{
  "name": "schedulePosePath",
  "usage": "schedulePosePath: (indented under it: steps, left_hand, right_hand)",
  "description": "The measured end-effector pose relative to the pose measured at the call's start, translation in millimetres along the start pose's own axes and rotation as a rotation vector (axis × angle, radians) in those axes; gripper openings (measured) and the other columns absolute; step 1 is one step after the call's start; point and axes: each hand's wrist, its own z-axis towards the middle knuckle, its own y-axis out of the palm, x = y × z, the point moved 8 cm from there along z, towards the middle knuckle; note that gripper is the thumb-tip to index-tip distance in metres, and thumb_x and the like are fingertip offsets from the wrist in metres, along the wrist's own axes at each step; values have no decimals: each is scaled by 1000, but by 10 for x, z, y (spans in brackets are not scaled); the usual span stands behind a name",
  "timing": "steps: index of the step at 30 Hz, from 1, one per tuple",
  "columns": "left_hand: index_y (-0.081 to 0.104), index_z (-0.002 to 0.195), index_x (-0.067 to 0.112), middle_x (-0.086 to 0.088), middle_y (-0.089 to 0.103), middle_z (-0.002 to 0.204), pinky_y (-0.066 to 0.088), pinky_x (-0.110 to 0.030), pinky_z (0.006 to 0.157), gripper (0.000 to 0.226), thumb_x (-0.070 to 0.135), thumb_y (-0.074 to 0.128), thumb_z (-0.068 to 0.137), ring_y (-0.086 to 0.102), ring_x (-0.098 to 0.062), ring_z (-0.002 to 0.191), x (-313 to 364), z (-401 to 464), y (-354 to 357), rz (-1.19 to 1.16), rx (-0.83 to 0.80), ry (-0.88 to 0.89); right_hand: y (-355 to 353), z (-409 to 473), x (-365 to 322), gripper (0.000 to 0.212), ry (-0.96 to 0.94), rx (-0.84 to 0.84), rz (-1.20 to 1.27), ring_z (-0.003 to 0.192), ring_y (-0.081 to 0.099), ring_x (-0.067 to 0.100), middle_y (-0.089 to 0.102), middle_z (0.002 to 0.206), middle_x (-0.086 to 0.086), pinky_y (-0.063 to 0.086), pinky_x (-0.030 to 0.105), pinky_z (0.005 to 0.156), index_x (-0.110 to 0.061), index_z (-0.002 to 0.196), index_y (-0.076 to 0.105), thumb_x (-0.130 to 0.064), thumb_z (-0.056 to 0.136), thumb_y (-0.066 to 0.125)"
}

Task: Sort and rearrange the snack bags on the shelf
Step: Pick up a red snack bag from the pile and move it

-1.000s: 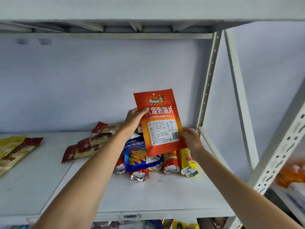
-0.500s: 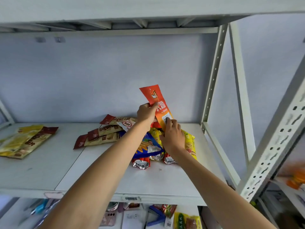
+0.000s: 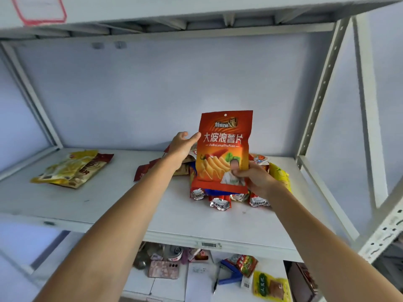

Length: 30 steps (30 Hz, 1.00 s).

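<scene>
We take the orange chip bag [image 3: 224, 149] as our landmark – it stands upright, front toward us, above the white shelf [image 3: 109, 205], held between both of our hands. Far to its left, near the shelf's left end, a yellow bag [image 3: 65, 168] lies flat, overlapping a brown bag [image 3: 96, 165] just to its right. Closer in, a dark red packet [image 3: 142, 172] pokes out from under our left forearm, left of the orange bag. Our left hand [image 3: 182, 147] meets the orange bag's left edge at about the height of the large white lettering, thumb on the front; the fingers go behind the bag, so we cannot tell how they lie. Directly below and behind the orange bag sits a pile of snack bags with crimped silver ends [image 3: 219, 203] sticking out toward us. Our right hand [image 3: 258, 178] pinches the orange bag's lower right corner, thumb on the front and fingers curled behind. Just right of that hand, a yellow packet [image 3: 280, 176] leans at the edge of the pile. Beneath the shelf, below the orange bag, a lower level holds more packets and small items – too blurred to name.
</scene>
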Motion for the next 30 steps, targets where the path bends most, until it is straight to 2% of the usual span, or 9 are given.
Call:
schedulePosePath:
  steps: [3,4,7,10,12,17,22,25,30]
  left_hand:
    - [43,140,12,-7,50,142,41,-36,93,70,55,58,87,51,-27,126,-256,53,-282,-37,-84,-92]
    - [48,135,12,-7,56,136,46,-35,88,65,54,59,87,56,-26,118,-324,65,-380,-68,-116,-104]
    - [56,120,11,-6,64,120,52,-31,71,41,36,65,89,62,-22,98,-466,83,-801,-123,-112,-80]
    - [59,115,10,-9,67,119,55,-43,88,42,30,75,82,66,-27,102,-718,181,-1413,-93,-36,-64]
    - [59,113,11,-8,67,118,55,-45,90,44,33,77,79,67,-28,102,-880,227,-1771,-83,-6,-62]
    - [63,108,10,-9,69,114,55,-40,89,38,28,78,78,67,-26,100,-1341,380,-2604,-75,98,-51]
    - [68,106,7,-8,71,108,55,-37,87,39,26,81,75,68,-25,94,-1798,634,-3329,-23,163,-131]
    - [70,103,7,-10,72,105,56,-35,84,35,27,80,75,69,-27,93,-2041,899,-3692,8,175,-176]
    - [69,102,10,-10,72,108,56,-46,88,34,26,81,75,70,-29,92,-2415,1328,-4228,-50,225,-255]
  right_hand:
    - [456,30,27,17,-10,-62,-16,52,58,13,62,68,6,50,23,53,-5,93,61,9,88,53]
    - [627,56,58,17,-7,-74,-20,52,54,13,61,67,4,46,22,52,-6,94,61,9,87,54]
    - [1140,183,204,19,-2,-99,0,68,51,22,61,79,8,44,30,61,-6,97,63,7,84,58]
    - [1726,306,370,21,45,-104,18,81,61,27,67,90,12,54,34,72,-6,104,63,4,87,57]
    - [2089,394,458,24,64,-113,-39,94,63,29,67,103,16,53,42,86,-4,111,62,-4,87,62]
    - [2917,602,541,8,35,-56,-225,75,63,19,63,81,17,49,29,66,-4,95,63,-5,88,64]
    - [3663,924,655,7,33,-136,-268,62,65,14,64,57,7,48,28,65,-9,80,64,-9,86,68]
    - [4063,1218,714,7,53,-164,-274,59,64,14,65,58,6,48,27,63,-8,81,64,-8,84,70]
    - [4610,1743,782,9,104,-166,-201,60,65,14,69,64,1,51,29,68,-7,86,65,-8,82,73]
